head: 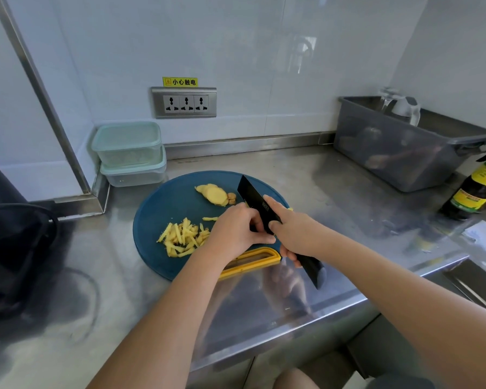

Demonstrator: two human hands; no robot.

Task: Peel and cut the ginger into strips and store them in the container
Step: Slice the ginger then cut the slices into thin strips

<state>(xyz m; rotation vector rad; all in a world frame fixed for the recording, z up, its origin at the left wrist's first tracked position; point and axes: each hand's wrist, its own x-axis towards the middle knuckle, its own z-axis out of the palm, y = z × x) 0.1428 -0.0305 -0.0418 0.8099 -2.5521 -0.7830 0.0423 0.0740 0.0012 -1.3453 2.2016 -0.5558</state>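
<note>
Nearest to the camera, the black knife (267,217) is held by the right hand (295,234), whose fingers are closed around the handle, with the forefinger laid along the back of the blade, probably to keep the cut straight. The left hand (236,228) is placed just beside the blade with its fingers curled together; what is pressed under it is hidden, though it is probably ginger being steadied for cutting. To the left, the cut strips (181,238) are gathered in a pile on the blue cutting board (155,209), seemingly pushed aside so the cutting place stays free. Farther away, peeled ginger slices (212,193) are kept waiting on the board. Against the wall, two lidded containers (129,153) are stacked, not yet opened, so the storing remains to be done.
</note>
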